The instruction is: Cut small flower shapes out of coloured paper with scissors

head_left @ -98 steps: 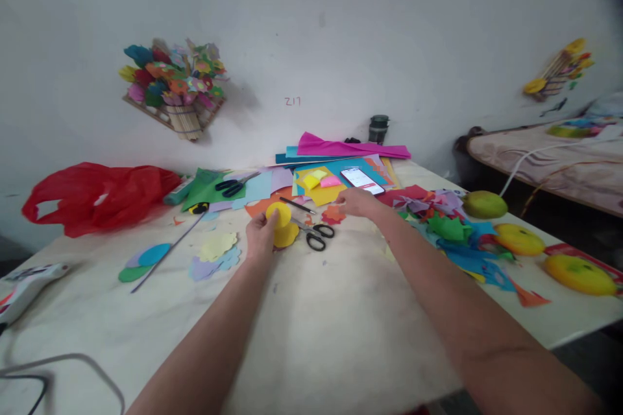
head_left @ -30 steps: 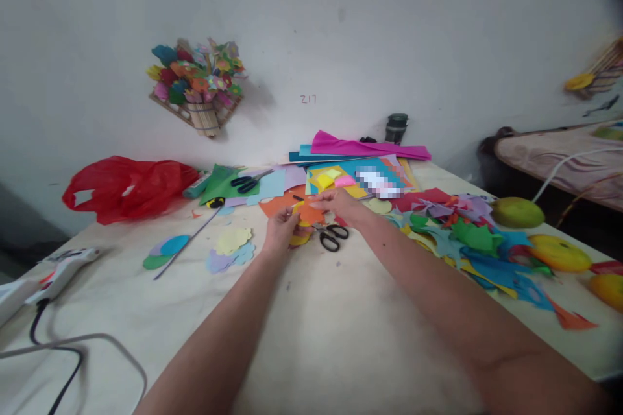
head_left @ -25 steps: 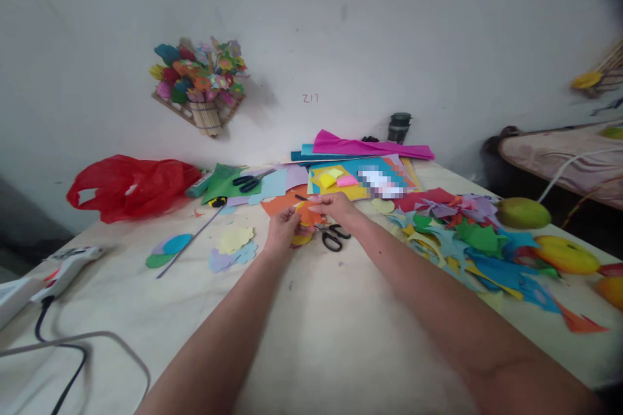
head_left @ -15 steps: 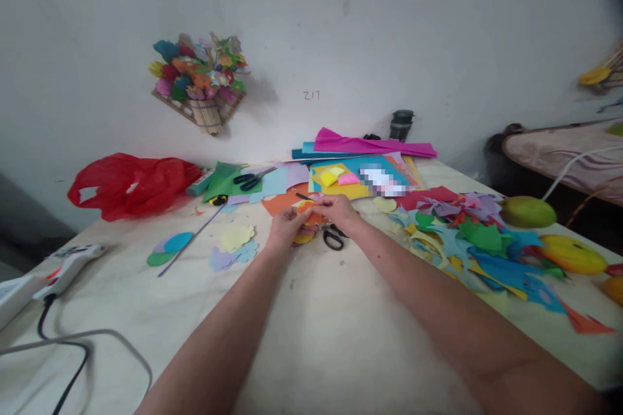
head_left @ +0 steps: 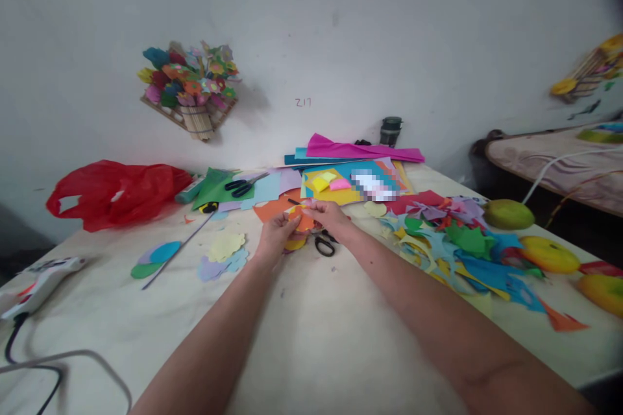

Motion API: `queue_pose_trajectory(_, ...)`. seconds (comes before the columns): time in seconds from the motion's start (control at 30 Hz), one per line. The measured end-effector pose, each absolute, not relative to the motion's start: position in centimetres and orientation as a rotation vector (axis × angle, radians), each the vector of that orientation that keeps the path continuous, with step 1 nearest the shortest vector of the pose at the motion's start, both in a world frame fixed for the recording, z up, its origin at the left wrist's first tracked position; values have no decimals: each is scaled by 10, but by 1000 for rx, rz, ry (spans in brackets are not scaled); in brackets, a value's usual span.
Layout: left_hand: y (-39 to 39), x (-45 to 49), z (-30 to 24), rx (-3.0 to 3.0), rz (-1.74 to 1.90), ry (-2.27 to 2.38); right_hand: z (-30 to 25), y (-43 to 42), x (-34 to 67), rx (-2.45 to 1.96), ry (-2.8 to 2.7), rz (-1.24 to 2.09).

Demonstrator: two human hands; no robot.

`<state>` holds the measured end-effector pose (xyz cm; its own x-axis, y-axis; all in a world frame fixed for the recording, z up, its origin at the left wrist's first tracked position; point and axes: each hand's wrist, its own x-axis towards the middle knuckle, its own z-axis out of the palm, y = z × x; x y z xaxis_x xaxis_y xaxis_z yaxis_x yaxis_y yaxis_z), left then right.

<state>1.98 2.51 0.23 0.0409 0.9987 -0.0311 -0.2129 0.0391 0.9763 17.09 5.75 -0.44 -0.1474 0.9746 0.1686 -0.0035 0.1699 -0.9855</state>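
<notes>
Both hands meet over the table around an orange paper cut-out (head_left: 305, 222) with a bit of yellow on it. My left hand (head_left: 276, 235) pinches its left edge between thumb and fingers. At its upper right, the fingertips of my right hand (head_left: 329, 218) are pinched together; a small pinkish bit seems to show there, too small to make out. Beneath the hands lies a yellow paper piece (head_left: 294, 244), partly hidden. A pair of scissors with black handles (head_left: 324, 246) rests just below my right hand, its blades mostly covered.
Layered paper rounds (head_left: 226, 248) and coloured ovals (head_left: 165, 251) lie left, beside a thin purple strip (head_left: 175, 251). Behind are dark-handled scissors (head_left: 239, 188), paper sheets and a red plastic bag (head_left: 121, 191). Paper scraps (head_left: 467, 240) and mangoes (head_left: 549, 254) spread right. A power strip (head_left: 48, 285) sits left.
The view has turned slightly to the right, shifting everything left in the picture. More of the orange cut-out shows between my hands, which stay on it.
</notes>
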Motion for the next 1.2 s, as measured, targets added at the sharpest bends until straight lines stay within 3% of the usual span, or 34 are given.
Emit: queue_pose_trajectory(1.2, 26, 21, 4, 1126, 1151, 1161, 5, 47, 167, -1065, -1349, 1047)
